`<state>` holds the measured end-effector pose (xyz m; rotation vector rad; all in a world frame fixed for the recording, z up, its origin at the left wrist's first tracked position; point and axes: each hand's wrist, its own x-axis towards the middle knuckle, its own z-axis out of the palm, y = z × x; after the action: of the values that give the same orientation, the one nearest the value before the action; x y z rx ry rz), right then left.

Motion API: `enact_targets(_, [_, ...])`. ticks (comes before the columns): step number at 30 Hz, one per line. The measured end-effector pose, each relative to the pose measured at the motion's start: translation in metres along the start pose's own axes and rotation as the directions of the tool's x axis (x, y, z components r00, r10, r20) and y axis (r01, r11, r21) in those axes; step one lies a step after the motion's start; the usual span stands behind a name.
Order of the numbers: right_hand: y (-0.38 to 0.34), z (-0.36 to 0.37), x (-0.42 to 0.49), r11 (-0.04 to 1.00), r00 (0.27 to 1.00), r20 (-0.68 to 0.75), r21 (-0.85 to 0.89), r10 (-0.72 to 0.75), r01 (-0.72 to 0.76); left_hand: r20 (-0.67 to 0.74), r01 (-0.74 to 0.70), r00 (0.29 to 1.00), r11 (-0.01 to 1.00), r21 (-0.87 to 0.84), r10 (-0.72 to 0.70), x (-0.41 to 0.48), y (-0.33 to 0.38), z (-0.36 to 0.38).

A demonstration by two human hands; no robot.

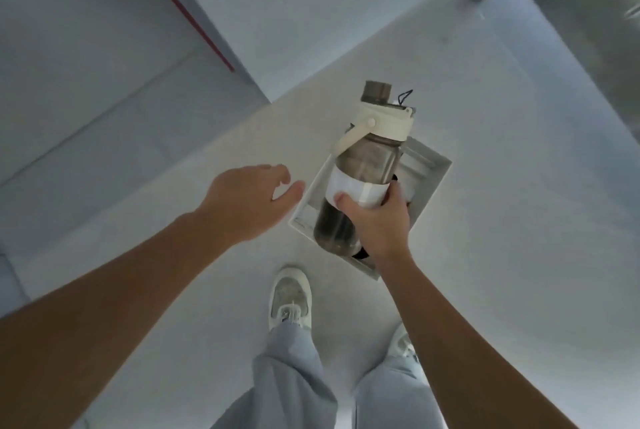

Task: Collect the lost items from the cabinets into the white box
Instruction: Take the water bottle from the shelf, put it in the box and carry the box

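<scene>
One bottle (pixel 367 165) in right grip (pixel 377 224) (over white box (pixel 429 168)).

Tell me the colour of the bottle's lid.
Bottle lid is cream, brown cap on top; head view shows best.

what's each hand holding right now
Left hand: open, holding nothing.
Right hand: gripping the water bottle over the white box.

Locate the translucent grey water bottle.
Centre-right in the head view, the translucent grey water bottle is gripped by the right hand, over the white box on the floor.
</scene>
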<state>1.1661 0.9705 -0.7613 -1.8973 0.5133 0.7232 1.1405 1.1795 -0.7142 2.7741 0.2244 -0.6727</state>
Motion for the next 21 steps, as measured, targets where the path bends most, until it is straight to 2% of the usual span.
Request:
enact_targets(5, [0.047, 0.05, 0.05, 0.998, 1.0, 0.01, -0.07, 0.008, -0.008, 0.035, 0.001, 0.999, 1.0, -0.005, -0.001, 0.023, -0.035, 0.067])
enact_targets(10, [0.062, 0.06, 0.061, 0.996, 1.0, -0.012, -0.094, 0.006, -0.007, 0.064, -0.008, 0.998, 1.0, -0.011, 0.008, 0.028, -0.04, 0.094])
enact_targets(16, [0.061, 0.04, 0.034, 0.996, 0.998, -0.025, -0.065, 0.051, -0.053, 0.084, -0.011, 0.996, 1.0, -0.022, 0.013, 0.02, -0.026, 0.074])
enact_targets(21, [0.037, -0.005, -0.009, 0.994, 1.0, -0.023, -0.108, -0.019, 0.016, 0.086, -0.04, 0.995, 0.997, -0.066, 0.045, 0.004, 0.002, 0.03])
